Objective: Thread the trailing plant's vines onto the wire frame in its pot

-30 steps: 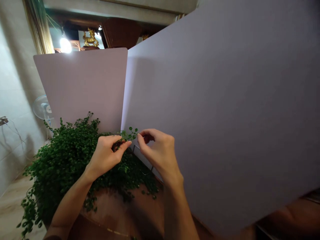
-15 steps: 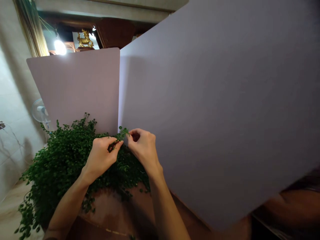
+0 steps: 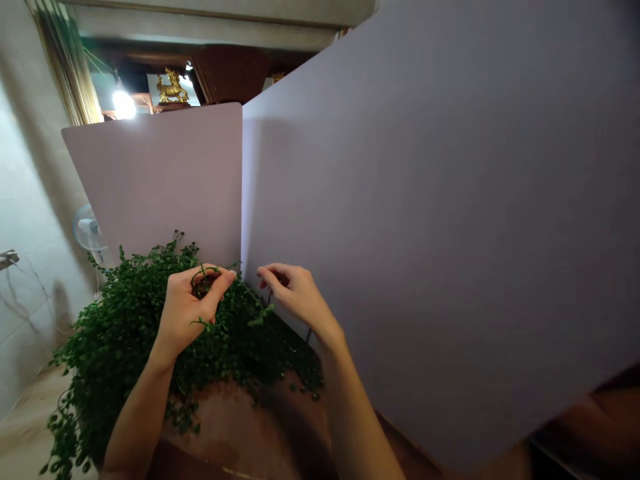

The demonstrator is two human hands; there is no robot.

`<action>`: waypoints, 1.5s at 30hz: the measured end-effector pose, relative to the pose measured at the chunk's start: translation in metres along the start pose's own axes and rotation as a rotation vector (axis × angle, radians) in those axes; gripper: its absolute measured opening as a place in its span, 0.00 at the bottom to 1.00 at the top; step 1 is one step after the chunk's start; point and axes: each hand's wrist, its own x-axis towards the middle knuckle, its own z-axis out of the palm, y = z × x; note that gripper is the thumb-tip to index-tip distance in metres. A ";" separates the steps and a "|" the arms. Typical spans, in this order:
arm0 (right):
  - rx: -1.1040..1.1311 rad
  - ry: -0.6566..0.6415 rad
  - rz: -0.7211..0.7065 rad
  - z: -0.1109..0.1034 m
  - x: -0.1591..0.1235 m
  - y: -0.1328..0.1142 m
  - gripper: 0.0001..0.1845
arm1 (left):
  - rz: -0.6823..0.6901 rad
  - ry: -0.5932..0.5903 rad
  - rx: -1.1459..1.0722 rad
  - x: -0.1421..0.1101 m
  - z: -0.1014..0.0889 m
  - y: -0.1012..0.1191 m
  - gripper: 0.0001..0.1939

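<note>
My left hand (image 3: 193, 300) is closed, thumb and forefinger pinched together on thin green plant stems (image 3: 206, 272) that loop above the fingers. Level with it, a short way to the right, is my right hand (image 3: 295, 290), its fingers curled in a loose pinch. Whether anything sits between those fingertips, I cannot make out. A blurred leafy sprig (image 3: 259, 316) hangs in the gap below the two hands. Under and behind my left hand spreads a large heap of small-leaved green plants (image 3: 125, 320), trailing over the left side.
The heap lies on a brown table (image 3: 235, 413). Tall pale panels (image 3: 425, 220) stand behind and to the right. Beyond them are a lit bulb (image 3: 123, 105), a golden figurine (image 3: 173, 87) and a fan (image 3: 89, 227). Part of a person (image 3: 580, 427) shows at lower right.
My hands have drawn apart, the left one moving left and the right one right. The leafy tip that was up between my fingertips is gone from there; a sprig now hangs lower.
</note>
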 end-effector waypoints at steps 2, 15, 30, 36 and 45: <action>0.205 -0.064 -0.018 -0.005 -0.003 -0.006 0.22 | 0.001 -0.009 -0.006 0.000 -0.001 -0.001 0.11; 0.480 -0.235 0.051 -0.021 -0.014 -0.017 0.13 | -0.008 0.025 -0.031 0.001 -0.003 0.000 0.12; 0.130 -0.011 -0.161 -0.021 -0.019 -0.025 0.04 | 0.074 0.033 0.056 0.002 0.002 -0.002 0.12; -0.055 0.160 -0.131 -0.021 -0.018 -0.027 0.02 | 0.196 -0.001 0.144 -0.003 0.006 0.001 0.08; 0.000 0.212 0.026 -0.016 -0.013 -0.023 0.04 | 0.354 -0.013 0.245 -0.006 0.011 0.004 0.14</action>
